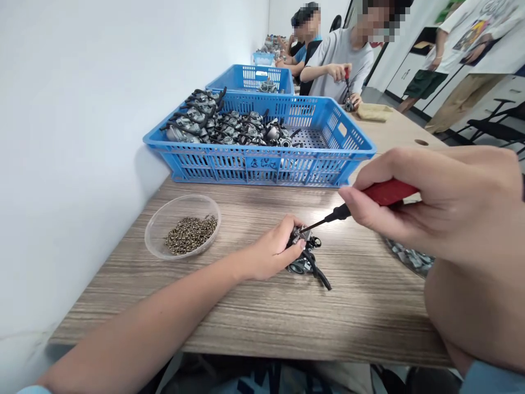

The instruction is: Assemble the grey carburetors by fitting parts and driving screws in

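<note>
Carburetor [305, 254] gripped by left hand [266, 254]; right hand [443, 202] fingers clasp screwdriver [369, 200].

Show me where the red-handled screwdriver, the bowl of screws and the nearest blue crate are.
red-handled screwdriver [388, 192]: head view, on the red handle.
bowl of screws [158, 230]: head view, on its clear left wall.
nearest blue crate [262, 164]: head view, on its front wall.

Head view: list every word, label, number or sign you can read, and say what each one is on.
No text can be read with certainty.
Blue crate, front wall: dark handwritten marks, too blurred to read.
White T-shirt of a person standing at the far right: a printed graphic, with any lettering too small to read.
Red-handled screwdriver in the right hand: no marking visible.
Clear bowl of screws: no label.
</note>
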`<action>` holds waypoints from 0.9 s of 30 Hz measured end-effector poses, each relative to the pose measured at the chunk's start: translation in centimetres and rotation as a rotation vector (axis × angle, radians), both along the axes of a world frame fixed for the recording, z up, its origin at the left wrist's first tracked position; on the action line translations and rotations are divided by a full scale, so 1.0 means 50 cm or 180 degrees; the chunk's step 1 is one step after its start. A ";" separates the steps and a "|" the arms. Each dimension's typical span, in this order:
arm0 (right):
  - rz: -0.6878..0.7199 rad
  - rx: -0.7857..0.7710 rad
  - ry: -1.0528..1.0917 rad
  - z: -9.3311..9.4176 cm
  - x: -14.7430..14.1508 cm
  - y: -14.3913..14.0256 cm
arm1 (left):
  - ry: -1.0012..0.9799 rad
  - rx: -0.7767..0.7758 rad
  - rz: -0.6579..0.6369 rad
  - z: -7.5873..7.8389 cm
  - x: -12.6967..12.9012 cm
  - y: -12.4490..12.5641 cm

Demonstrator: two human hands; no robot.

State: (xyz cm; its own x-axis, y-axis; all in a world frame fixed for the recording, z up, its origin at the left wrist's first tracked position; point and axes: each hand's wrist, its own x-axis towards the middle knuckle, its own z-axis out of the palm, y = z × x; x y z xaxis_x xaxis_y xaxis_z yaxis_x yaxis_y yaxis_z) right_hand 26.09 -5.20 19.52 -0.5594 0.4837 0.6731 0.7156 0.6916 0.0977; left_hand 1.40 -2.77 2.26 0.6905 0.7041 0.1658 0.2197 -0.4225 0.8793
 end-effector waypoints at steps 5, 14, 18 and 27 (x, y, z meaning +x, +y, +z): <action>0.0531 -0.1121 -0.0051 0.020 0.006 0.003 | 0.0024 0.0022 0.0007 0.002 0.000 -0.001; 0.0190 -0.0821 0.0173 0.014 0.003 0.008 | -0.0001 0.0044 0.0002 0.005 0.000 -0.002; 0.0687 -0.1528 0.0037 0.025 0.021 0.005 | 0.0061 -0.0040 0.0011 0.007 0.001 -0.002; 0.0232 -0.0895 0.0097 0.013 0.014 0.028 | 0.0062 -0.0111 0.0010 0.011 0.000 -0.003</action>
State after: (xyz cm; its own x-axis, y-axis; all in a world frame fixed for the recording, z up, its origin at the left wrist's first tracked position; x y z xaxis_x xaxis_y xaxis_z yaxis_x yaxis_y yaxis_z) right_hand 26.79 -3.79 20.17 -0.5812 0.6130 0.5352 0.6627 0.7382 -0.1259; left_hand 1.39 -2.90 2.82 0.6911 0.7115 0.1275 0.2384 -0.3908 0.8891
